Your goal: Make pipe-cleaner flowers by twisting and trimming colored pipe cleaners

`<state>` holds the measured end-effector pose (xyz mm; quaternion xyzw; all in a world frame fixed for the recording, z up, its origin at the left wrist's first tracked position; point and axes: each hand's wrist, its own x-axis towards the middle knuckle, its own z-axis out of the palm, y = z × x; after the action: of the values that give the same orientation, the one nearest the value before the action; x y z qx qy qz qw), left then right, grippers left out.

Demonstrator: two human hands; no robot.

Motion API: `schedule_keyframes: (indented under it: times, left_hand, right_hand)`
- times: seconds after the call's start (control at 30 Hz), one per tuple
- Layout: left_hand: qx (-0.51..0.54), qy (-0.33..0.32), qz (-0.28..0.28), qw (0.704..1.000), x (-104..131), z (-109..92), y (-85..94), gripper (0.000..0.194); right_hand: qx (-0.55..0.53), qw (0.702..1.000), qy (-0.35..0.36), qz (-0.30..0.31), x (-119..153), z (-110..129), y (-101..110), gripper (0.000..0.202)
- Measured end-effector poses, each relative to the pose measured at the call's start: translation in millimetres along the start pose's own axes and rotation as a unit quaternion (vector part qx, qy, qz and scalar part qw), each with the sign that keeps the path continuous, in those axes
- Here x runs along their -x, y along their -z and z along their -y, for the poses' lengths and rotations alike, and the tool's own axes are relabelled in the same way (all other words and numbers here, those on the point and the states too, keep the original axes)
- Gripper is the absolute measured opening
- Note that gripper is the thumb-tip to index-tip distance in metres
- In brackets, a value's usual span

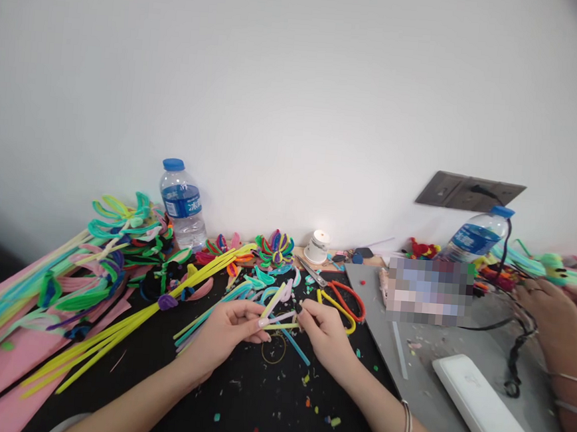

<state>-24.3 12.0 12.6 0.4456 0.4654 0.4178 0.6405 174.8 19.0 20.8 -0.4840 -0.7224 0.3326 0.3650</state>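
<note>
Over the middle of the black tabletop, my left hand (237, 326) pinches pale yellow and lilac pipe cleaners (280, 318) between thumb and fingers. At their right end, my right hand (323, 332) has its thumb and forefinger pressed together on the same pieces, beside a small dark bit. Loose blue pipe cleaners (297, 348) lie beneath and behind both hands. Scissors (344, 299) with red and yellow handles rest just behind my right hand. A yellow bundle (154, 305) with a purple band lies left of my left hand.
Pipe-cleaner flowers (88, 277) cover the left side. A water bottle (182, 204) and a white cup (317, 246) stand near the wall. Rightward are a grey board (420, 379), a white case (483, 408), a tilted bottle (477, 236), black cables (515, 353) and another person's hand (544, 306).
</note>
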Motion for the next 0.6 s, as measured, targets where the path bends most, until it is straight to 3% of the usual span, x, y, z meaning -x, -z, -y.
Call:
schedule_keyframes:
  times: [0.13, 0.27, 0.47, 0.6]
  left_hand:
    - [0.027, -0.017, -0.030, 0.999, -1, 2, 2.6, 0.039]
    - [0.021, 0.006, -0.034, 0.999, -1, 4, 1.1, 0.043]
    - [0.016, 0.013, -0.027, 0.999, 1, 5, -3.4, 0.028]
    - [-0.009, 0.004, 0.009, 1.000, 2, 4, -4.8, 0.021]
  right_hand:
    - [-0.162, 0.984, -0.069, 0.017, -2, -5, -5, 0.016]
    - [-0.313, 0.939, -0.139, 0.024, -2, -3, -12, 0.030]
    - [-0.359, 0.919, -0.164, -0.001, -2, 1, -12, 0.026]
    - [-0.360, 0.915, -0.179, -0.012, -3, -1, -9, 0.027]
